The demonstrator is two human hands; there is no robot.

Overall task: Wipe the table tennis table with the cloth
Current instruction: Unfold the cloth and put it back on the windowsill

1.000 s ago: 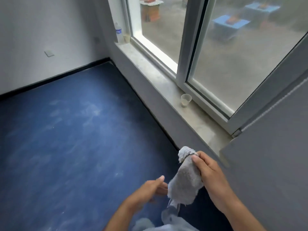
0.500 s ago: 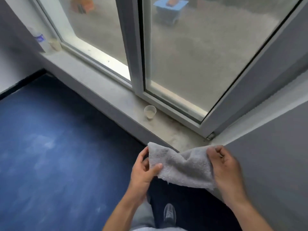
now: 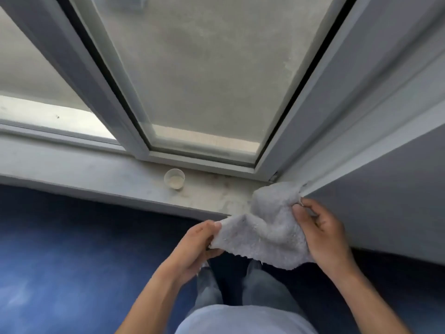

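Compared with half a second before, the right hand point(image 3: 320, 235) has lifted its corner of the pale grey fluffy terry cloth point(image 3: 262, 235) higher, up to the level of the sill, and the view now faces the window more directly.

The left hand point(image 3: 197, 244) pinches the left edge of the cloth between thumb and fingers, with the palm turned inward. The right hand grips the upper right corner with curled fingers and thumb, and its wrist is bent a little upward. Both forearms come up from below and spread apart, so the cloth hangs slack between them in front of the body, not stretched tight.

The step in hand is, I judge, to open out the cloth. To do it well, both hands should pull apart evenly until it is flat, then fold it into a firm pad.

Behind the cloth is the dusty grey stone window sill point(image 3: 96, 174), and on it stands a small clear plastic cup point(image 3: 174, 178). The cloth's top corner perhaps touches the grey wall point(image 3: 385, 201) at the right; this is not clear. Below is the dark blue floor point(image 3: 60, 249). The table tennis table is not in view.
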